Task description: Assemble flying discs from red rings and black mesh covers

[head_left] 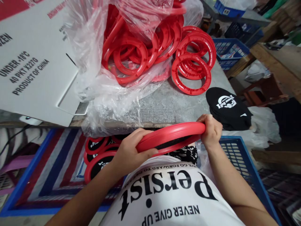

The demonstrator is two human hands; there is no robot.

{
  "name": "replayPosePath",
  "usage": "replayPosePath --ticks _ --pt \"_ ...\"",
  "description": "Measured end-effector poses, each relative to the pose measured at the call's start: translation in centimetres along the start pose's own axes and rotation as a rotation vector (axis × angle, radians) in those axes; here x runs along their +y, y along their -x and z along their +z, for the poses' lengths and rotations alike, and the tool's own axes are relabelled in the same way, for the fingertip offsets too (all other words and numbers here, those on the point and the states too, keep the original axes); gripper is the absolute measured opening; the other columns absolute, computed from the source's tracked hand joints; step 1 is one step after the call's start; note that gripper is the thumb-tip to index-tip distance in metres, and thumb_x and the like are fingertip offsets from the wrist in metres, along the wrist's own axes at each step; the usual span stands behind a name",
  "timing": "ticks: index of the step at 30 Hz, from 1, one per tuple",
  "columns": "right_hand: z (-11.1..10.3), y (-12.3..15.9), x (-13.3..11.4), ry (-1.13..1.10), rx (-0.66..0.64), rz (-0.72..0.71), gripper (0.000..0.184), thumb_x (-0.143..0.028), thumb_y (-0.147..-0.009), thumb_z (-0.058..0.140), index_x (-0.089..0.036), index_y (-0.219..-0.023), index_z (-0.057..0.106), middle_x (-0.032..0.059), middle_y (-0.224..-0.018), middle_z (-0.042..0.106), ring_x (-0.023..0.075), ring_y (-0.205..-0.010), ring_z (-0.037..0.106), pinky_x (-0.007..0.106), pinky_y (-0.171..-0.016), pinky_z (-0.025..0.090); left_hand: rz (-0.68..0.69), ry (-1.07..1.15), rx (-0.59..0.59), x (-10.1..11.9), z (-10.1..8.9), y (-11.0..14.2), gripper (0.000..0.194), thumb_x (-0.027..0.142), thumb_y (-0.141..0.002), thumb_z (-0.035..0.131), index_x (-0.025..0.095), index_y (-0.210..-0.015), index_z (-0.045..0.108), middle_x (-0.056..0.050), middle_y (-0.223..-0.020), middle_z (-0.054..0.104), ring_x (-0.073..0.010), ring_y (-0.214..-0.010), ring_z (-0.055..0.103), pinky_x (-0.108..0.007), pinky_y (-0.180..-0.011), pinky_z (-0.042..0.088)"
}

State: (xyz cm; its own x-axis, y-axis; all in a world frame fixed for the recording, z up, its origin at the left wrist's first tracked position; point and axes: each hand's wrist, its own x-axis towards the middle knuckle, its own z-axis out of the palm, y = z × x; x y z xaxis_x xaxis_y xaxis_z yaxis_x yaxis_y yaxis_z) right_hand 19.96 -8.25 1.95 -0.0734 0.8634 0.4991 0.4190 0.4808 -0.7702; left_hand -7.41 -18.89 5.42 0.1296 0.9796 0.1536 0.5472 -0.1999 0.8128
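Observation:
A red plastic ring (174, 131) with black fabric across its inside is held tilted in front of my shirt. My left hand (135, 149) grips its left edge, thumb underneath and fingers partly hidden behind the rim. On the opposite edge, my right hand (210, 129) is closed around the rim. Beyond it on the bench lie loose red rings (191, 75), and more red rings (127, 61) spill out of a clear plastic bag (94, 62). Black fabric discs with a white print (228, 108) are stacked at the bench's right edge, near my right hand.
A large printed carton (35, 62) stands at the left of the grey bench (160, 106). Below the bench edge, finished-looking red-rimmed black discs (100, 160) lie in a blue-edged crate with striped lining (47, 166). Another blue crate (246, 166) is at my right.

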Motion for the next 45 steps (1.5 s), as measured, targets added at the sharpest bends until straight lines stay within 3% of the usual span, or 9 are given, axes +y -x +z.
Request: replayPosePath --ticks 3,7,11,14,18,25,31,38,45 --pt "0.7 1.8 2.2 -0.157 0.094 0.151 0.054 -0.052 -0.103 0.037 -0.022 -0.060 0.052 0.0017 -0.058 0.055 0.0171 -0.056 0.052 0.034 -0.058 0.043 0.021 0.000 0.045 -0.5 -1.0 0.8 0.036 0.039 -0.084 0.073 0.022 -0.116 0.068 -0.003 -0.102 0.070 -0.0181 -0.090 0.068 -0.030 -0.081 0.056" --pt "1.7 3.1 3.0 -0.163 -0.083 0.239 0.053 -0.052 -0.103 0.036 -0.020 -0.069 0.060 0.0032 -0.069 0.064 0.0183 -0.066 0.060 0.034 -0.065 0.047 0.005 -0.081 0.011 0.2 -1.4 1.0 0.032 0.038 -0.084 0.073 0.022 -0.111 0.070 -0.002 -0.095 0.071 -0.0172 -0.085 0.067 -0.029 -0.076 0.055" --pt "1.7 1.4 -1.2 -0.033 -0.253 -0.022 0.046 -0.052 -0.104 0.034 -0.019 -0.098 0.065 0.0077 -0.092 0.069 0.0207 -0.087 0.065 0.035 -0.079 0.048 -0.052 -0.150 -0.016 1.6 -1.2 0.9 0.027 0.034 -0.083 0.073 0.023 -0.106 0.070 0.000 -0.090 0.069 -0.0165 -0.081 0.066 -0.028 -0.073 0.053" --pt "2.2 0.1 -5.6 0.172 -0.417 -0.306 0.051 -0.058 -0.103 0.031 -0.019 -0.091 0.062 0.0084 -0.085 0.066 0.0211 -0.081 0.060 0.036 -0.077 0.045 -0.064 -0.184 -0.047 2.5 -0.9 1.0 0.026 0.035 -0.082 0.073 0.024 -0.105 0.070 0.002 -0.088 0.068 -0.0162 -0.079 0.066 -0.028 -0.072 0.052" --pt "4.0 0.3 -8.3 0.399 -0.370 -0.534 0.047 -0.051 -0.103 0.037 -0.020 -0.073 0.056 0.0047 -0.067 0.057 0.0177 -0.064 0.047 0.033 -0.063 0.035 -0.043 -0.221 -0.050 2.9 -0.3 1.0 0.022 0.034 -0.082 0.071 0.022 -0.100 0.069 0.002 -0.084 0.066 -0.0156 -0.075 0.063 -0.028 -0.070 0.050" --pt "5.6 0.7 -5.5 0.418 -0.273 -0.508 0.040 -0.036 -0.103 0.038 -0.022 -0.066 0.046 0.0017 -0.061 0.048 0.0162 -0.059 0.039 0.032 -0.058 0.029 -0.127 -0.271 -0.068 2.1 1.4 -0.3 0.018 0.030 -0.080 0.070 0.023 -0.096 0.072 0.001 -0.086 0.068 -0.0179 -0.080 0.064 -0.031 -0.074 0.050" --pt "3.2 0.7 -2.4 0.293 -0.246 -0.341 0.039 -0.034 -0.103 0.037 -0.023 -0.067 0.045 0.0007 -0.061 0.047 0.0152 -0.057 0.043 0.032 -0.058 0.031 -0.046 -0.148 -0.138 1.3 1.4 -0.1 0.039 0.031 -0.086 0.068 0.021 -0.123 0.063 -0.005 -0.115 0.068 -0.0218 -0.105 0.065 -0.037 -0.094 0.053" --pt "1.2 2.4 0.5 0.166 -0.193 -0.257 0.040 -0.033 -0.102 0.036 -0.021 -0.069 0.054 0.0034 -0.065 0.054 0.0158 -0.059 0.050 0.033 -0.060 0.036 0.111 -0.085 0.015 -0.5 3.1 1.3 0.027 0.031 -0.087 0.066 0.018 -0.111 0.067 -0.004 -0.096 0.068 -0.0177 -0.089 0.066 -0.032 -0.083 0.055" --pt "1.3 2.5 2.7 0.136 -0.117 -0.134 0.046 -0.040 -0.104 0.035 -0.021 -0.067 0.056 0.0030 -0.063 0.055 0.0163 -0.059 0.052 0.034 -0.060 0.039 0.160 -0.122 0.073 -0.4 5.2 -0.6 0.021 0.029 -0.086 0.064 0.018 -0.104 0.068 -0.006 -0.093 0.070 -0.0191 -0.088 0.067 -0.035 -0.083 0.056"
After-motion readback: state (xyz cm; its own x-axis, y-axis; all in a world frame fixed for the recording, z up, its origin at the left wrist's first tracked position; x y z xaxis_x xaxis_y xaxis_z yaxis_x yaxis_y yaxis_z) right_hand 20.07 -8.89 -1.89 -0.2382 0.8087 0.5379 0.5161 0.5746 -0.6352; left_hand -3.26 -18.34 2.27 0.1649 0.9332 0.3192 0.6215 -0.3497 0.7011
